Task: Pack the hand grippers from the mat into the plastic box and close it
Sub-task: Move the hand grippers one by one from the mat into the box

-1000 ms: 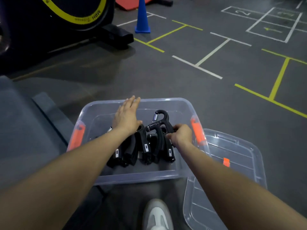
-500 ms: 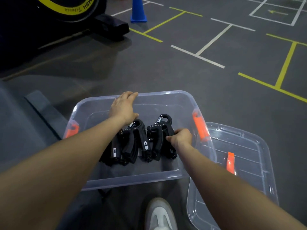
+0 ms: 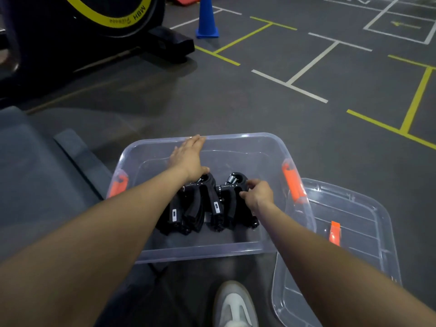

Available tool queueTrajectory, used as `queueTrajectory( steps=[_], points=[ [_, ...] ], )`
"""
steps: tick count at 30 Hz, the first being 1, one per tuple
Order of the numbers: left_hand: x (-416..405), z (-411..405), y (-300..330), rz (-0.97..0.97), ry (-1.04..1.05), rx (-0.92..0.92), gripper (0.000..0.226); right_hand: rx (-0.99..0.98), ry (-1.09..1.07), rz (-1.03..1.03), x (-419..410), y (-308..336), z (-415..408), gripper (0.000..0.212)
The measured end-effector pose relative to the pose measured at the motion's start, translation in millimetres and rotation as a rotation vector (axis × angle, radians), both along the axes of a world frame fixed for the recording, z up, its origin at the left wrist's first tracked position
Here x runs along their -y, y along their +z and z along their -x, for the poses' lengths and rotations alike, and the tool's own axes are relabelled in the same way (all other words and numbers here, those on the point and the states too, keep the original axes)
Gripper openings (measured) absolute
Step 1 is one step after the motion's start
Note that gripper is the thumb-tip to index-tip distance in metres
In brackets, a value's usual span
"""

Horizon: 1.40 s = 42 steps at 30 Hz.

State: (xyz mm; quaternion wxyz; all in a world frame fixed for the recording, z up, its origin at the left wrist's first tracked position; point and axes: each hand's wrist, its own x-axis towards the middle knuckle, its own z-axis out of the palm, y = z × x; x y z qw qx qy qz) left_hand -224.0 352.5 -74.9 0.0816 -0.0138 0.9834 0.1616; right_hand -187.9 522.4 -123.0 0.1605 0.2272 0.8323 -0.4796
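Packing is in hand: the left hand (image 3: 188, 159) lies flat on the hand grippers (image 3: 205, 206) in the plastic box (image 3: 200, 252), the right hand (image 3: 258, 194) pinches one, and next the lid (image 3: 363, 223) beside it must go on

Your left hand (image 3: 188, 159) lies flat, fingers straight, atop the black spring-loaded hand grippers (image 3: 205, 204) bunched inside the clear plastic box (image 3: 203, 252); your right hand (image 3: 258, 193) pinches the rightmost one. The clear lid with its orange latch (image 3: 354, 208) lies just beside the box, on the grey gym floor (image 3: 259, 109).
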Motion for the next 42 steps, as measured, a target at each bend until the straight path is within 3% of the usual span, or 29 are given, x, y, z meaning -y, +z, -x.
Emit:
queueTrajectory(
  steps=[7, 18, 26, 33, 38, 42],
  points=[
    [71, -53, 46, -0.002, 0.130, -0.082, 0.067, -0.141, 0.232, 0.022, 79, 74, 7, 0.045],
    [272, -218, 107, 0.024, 0.629, -0.087, 0.056, -0.322, 0.762, -0.011, 307, 147, -74, 0.051],
    [351, -328, 86, -0.020, 0.882, -0.038, 0.052, -0.257, 1.032, 0.012, 435, 130, -157, 0.050],
    [393, -419, 55, -0.019, 1.113, 0.026, 0.041, -0.199, 1.191, -0.001, 487, 93, -235, 0.045],
    [397, -455, 28, -0.009, 1.170, 0.035, 0.053, -0.183, 1.249, 0.014, 509, 76, -274, 0.049],
    [399, -474, 11, 0.007, 1.171, 0.142, 0.060, -0.180, 1.314, -0.007, 514, 65, -294, 0.049]
  ],
)
